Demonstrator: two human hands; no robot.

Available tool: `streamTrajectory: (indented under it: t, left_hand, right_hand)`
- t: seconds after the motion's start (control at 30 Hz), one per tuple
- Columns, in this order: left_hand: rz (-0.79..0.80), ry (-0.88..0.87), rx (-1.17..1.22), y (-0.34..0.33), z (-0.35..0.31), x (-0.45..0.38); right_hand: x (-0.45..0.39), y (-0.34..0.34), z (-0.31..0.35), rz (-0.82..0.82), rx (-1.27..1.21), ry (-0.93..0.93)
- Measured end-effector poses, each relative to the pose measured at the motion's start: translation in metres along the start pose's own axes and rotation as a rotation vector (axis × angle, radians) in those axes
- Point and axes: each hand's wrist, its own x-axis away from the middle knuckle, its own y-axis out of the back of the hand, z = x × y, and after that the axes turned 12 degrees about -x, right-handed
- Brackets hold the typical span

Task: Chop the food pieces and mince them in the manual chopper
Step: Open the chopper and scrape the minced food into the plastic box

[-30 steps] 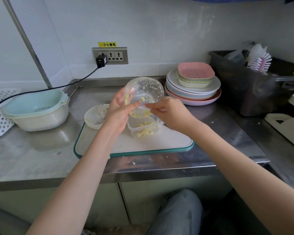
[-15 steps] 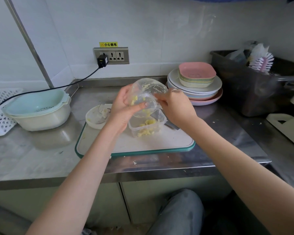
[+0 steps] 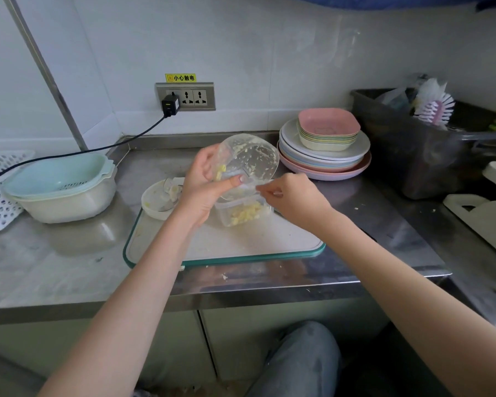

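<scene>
My left hand (image 3: 204, 187) grips the clear chopper bowl (image 3: 252, 159) and holds it tipped on its side, mouth toward me. Yellow mince is smeared over its inside. Just under the bowl, a small clear tub (image 3: 244, 214) with yellow minced food stands on the white, green-edged cutting board (image 3: 241, 242). My right hand (image 3: 292, 199) is at the bowl's lower rim above the tub, its fingers curled and fingertips pinched together. Whether they hold anything is unclear. A round white chopper part (image 3: 155, 200) with a blade piece lies at the board's far left corner.
A stack of plates (image 3: 324, 159) topped by pink bowls (image 3: 328, 124) stands right behind the bowl. At the left sits a mint colander in a cream basin (image 3: 58, 184), crossed by a black cable (image 3: 121, 143). A dark bin (image 3: 407, 147) fills the right. The steel counter edge (image 3: 241, 293) runs in front.
My right hand has come out of the chopper bowl and down to its lower rim. My left hand has turned the bowl's mouth more toward me. More mince lies in the tub.
</scene>
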Motion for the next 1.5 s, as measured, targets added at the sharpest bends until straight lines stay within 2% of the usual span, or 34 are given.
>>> streamTrajectory:
  t: [0.1, 0.3, 0.4, 0.57, 0.8, 0.9, 0.97, 1.27, 1.4, 1.5]
  left_hand:
    - [-0.006, 0.044, 0.074, 0.001, 0.003, 0.000]
    - [-0.081, 0.153, 0.190, 0.002, -0.003, -0.005]
    - [-0.084, 0.201, 0.215, 0.002, -0.006, -0.009]
    - [0.024, 0.238, 0.172, 0.005, -0.009, -0.013]
    - [0.156, 0.211, -0.013, 0.001, -0.018, -0.014]
    - [0.182, 0.251, 0.008, 0.001, -0.023, -0.016]
    - [0.163, 0.291, 0.019, 0.001, -0.025, -0.019]
    - [0.023, 0.261, 0.123, -0.002, -0.025, -0.018]
    - [-0.069, 0.264, 0.244, -0.003, -0.027, -0.019]
    - [-0.080, 0.244, 0.240, -0.008, -0.025, -0.016]
  right_hand:
    - [0.009, 0.004, -0.005, 0.054, -0.101, -0.021]
    - [0.024, -0.006, -0.018, -0.066, -0.129, -0.078]
    - [0.030, -0.011, -0.018, -0.052, -0.122, -0.100]
    - [0.026, -0.015, -0.017, -0.059, -0.151, -0.110]
    - [0.017, -0.017, -0.017, -0.118, -0.289, -0.254]
    - [0.014, -0.017, -0.015, -0.150, -0.282, -0.256]
    - [0.011, -0.016, -0.013, -0.155, -0.270, -0.248]
    - [0.020, -0.019, -0.004, -0.119, -0.166, -0.171]
    - [0.030, -0.020, -0.008, -0.002, -0.165, -0.184]
    - [0.035, -0.021, -0.009, 0.038, -0.195, -0.177]
